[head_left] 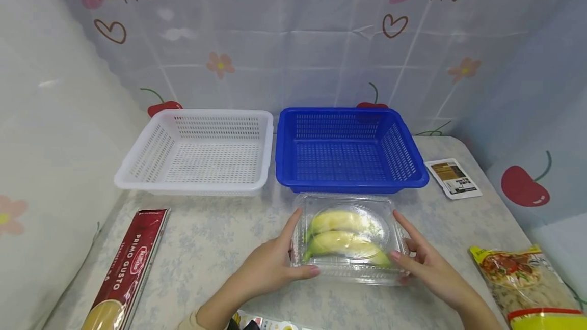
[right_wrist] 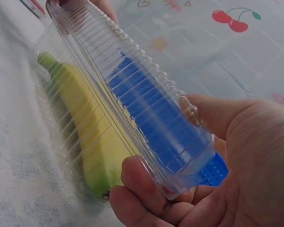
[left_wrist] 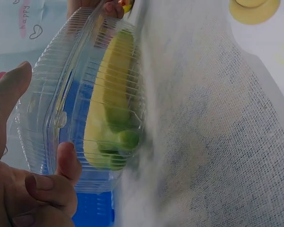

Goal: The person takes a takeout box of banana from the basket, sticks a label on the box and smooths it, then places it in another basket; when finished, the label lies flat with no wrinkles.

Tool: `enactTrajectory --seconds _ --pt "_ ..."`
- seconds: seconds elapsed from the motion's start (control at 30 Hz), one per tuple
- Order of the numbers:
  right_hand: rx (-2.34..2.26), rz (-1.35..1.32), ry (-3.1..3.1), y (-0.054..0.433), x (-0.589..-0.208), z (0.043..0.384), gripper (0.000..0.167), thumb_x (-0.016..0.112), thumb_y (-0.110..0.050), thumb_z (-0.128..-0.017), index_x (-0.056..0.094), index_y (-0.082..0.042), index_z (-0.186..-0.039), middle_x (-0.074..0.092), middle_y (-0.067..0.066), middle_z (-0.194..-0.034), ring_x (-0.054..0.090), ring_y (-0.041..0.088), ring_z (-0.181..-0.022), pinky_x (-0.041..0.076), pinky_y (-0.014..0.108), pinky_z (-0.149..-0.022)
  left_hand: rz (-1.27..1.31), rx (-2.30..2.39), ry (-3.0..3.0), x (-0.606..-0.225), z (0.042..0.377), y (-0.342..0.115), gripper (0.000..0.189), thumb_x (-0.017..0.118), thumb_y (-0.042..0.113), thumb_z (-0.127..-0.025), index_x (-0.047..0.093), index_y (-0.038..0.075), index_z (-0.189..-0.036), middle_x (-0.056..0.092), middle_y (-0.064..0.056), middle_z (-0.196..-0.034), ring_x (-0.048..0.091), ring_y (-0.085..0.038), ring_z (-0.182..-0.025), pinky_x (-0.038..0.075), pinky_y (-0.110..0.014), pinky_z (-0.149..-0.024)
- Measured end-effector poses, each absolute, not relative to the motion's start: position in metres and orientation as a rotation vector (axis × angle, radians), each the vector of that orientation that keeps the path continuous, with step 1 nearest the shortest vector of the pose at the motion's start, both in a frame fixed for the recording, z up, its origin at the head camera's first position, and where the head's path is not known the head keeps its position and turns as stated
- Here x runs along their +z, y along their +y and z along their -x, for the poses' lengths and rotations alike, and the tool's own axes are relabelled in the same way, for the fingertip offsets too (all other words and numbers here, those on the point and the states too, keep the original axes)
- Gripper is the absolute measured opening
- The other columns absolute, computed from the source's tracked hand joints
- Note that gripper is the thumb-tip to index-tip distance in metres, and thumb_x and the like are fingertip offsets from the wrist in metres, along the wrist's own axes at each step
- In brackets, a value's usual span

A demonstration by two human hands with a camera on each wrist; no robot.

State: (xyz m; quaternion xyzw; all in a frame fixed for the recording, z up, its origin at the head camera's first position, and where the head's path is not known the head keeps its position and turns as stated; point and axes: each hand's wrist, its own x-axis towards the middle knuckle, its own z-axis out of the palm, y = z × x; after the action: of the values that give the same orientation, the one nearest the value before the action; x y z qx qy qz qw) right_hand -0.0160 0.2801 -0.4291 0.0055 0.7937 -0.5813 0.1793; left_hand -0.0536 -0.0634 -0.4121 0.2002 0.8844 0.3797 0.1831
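Observation:
A clear plastic clamshell box (head_left: 348,273) with its lid down is in front of me in the head view. Two yellow bananas (head_left: 346,243) with green ends lie side by side inside it. My left hand (head_left: 270,265) grips the box's left side, fingers curled under the rim in the left wrist view. On the opposite side my right hand (head_left: 428,266) holds the box, its fingertips (right_wrist: 137,175) at the rim seam in the right wrist view. Whether the box bottom touches the table cannot be told.
Behind the box stand a white basket (head_left: 202,186) and a blue basket (head_left: 353,183). A red pasta packet (head_left: 130,264) lies left. A small white packet (head_left: 454,179) and a yellow-edged food bag (head_left: 523,281) lie right. A partly visible printed item (head_left: 270,324) is at the front edge.

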Motion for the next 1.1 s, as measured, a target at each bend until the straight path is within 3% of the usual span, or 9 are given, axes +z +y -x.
enactTrajectory --seconds 0.3,0.5,0.63,0.7,0.83,0.87,0.97,1.07,1.1 --pt "-1.58 -0.05 2.265 0.287 -0.429 0.021 0.08 0.058 -0.024 -0.101 0.005 -0.046 -0.157 0.053 0.021 -0.105 0.062 0.018 -0.073 0.059 0.041 -0.068 -0.584 1.097 2.464 -0.414 0.055 -0.059 0.116 0.073 0.063 -0.078 -0.006 0.038 -0.159 0.058 0.006 -0.075 0.049 -0.008 -0.054 0.044 -0.026 -0.05" --pt "-1.533 -0.07 2.272 0.29 -0.427 0.024 0.079 0.056 -0.027 -0.102 0.003 -0.048 -0.157 0.047 0.032 -0.127 0.06 0.019 -0.078 0.058 0.04 -0.07 -0.556 1.077 2.466 -0.414 0.057 -0.055 0.116 0.073 0.063 -0.078 -0.006 0.037 -0.159 0.059 0.006 -0.076 0.05 -0.009 -0.056 0.045 -0.027 -0.051" --pt "-1.508 -0.085 2.27 0.291 -0.425 0.026 0.078 0.055 -0.03 -0.102 0.002 -0.049 -0.156 0.042 0.032 -0.133 0.056 0.022 -0.086 0.057 0.038 -0.07 -0.546 1.066 2.469 -0.414 0.058 -0.054 0.116 0.073 0.063 -0.079 -0.005 0.035 -0.16 0.059 0.006 -0.075 0.05 -0.009 -0.056 0.045 -0.027 -0.051" --pt "-1.509 -0.078 2.276 0.291 -0.425 0.026 0.078 0.055 -0.03 -0.102 0.002 -0.048 -0.157 0.032 0.031 -0.148 0.056 0.028 -0.1 0.056 0.038 -0.069 -0.547 1.064 2.469 -0.414 0.059 -0.053 0.116 0.074 0.063 -0.078 -0.004 0.035 -0.16 0.059 0.006 -0.075 0.05 -0.009 -0.056 0.045 -0.027 -0.052" --pt "-1.501 -0.073 2.284 0.291 -0.426 0.026 0.079 0.056 -0.03 -0.102 0.001 -0.047 -0.157 0.02 0.027 -0.157 0.056 0.028 -0.098 0.056 0.038 -0.068 -0.557 1.069 2.461 -0.416 0.062 -0.054 0.115 0.074 0.062 -0.079 -0.004 0.037 -0.159 0.059 0.006 -0.073 0.05 -0.008 -0.056 0.045 -0.027 -0.051" --pt "-1.493 -0.074 2.294 0.291 -0.426 0.026 0.079 0.056 -0.03 -0.102 0.001 -0.046 -0.157 0.027 0.027 -0.153 0.056 0.025 -0.094 0.055 0.037 -0.067 -0.562 1.072 2.459 -0.416 0.063 -0.054 0.115 0.074 0.062 -0.079 -0.004 0.037 -0.159 0.059 0.006 -0.073 0.05 -0.008 -0.055 0.045 -0.027 -0.051" --pt "-1.475 -0.065 2.338 0.292 -0.427 0.027 0.079 0.056 -0.03 -0.102 0.002 -0.045 -0.158 0.052 0.022 -0.115 0.051 0.015 -0.073 0.05 0.032 -0.061 -0.571 1.079 2.456 -0.417 0.065 -0.054 0.114 0.074 0.062 -0.079 -0.003 0.037 -0.159 0.059 0.007 -0.071 0.049 -0.007 -0.054 0.044 -0.026 -0.05" --pt "-1.47 -0.013 2.393 0.293 -0.429 0.027 0.079 0.056 -0.027 -0.102 0.003 -0.041 -0.159 0.046 0.009 -0.083 0.043 0.013 -0.063 0.042 0.031 -0.054 -0.579 1.084 2.453 -0.417 0.066 -0.053 0.114 0.074 0.062 -0.079 -0.003 0.037 -0.159 0.058 0.006 -0.07 0.047 -0.007 -0.053 0.043 -0.026 -0.049" --pt "-1.472 0.006 2.409 0.293 -0.429 0.026 0.078 0.056 -0.027 -0.102 0.004 -0.039 -0.159 0.044 0.007 -0.079 0.042 0.013 -0.061 0.041 0.031 -0.052 -0.581 1.085 2.452 -0.417 0.066 -0.053 0.113 0.074 0.061 -0.08 -0.003 0.037 -0.159 0.057 0.006 -0.069 0.047 -0.007 -0.053 0.043 -0.026 -0.049"
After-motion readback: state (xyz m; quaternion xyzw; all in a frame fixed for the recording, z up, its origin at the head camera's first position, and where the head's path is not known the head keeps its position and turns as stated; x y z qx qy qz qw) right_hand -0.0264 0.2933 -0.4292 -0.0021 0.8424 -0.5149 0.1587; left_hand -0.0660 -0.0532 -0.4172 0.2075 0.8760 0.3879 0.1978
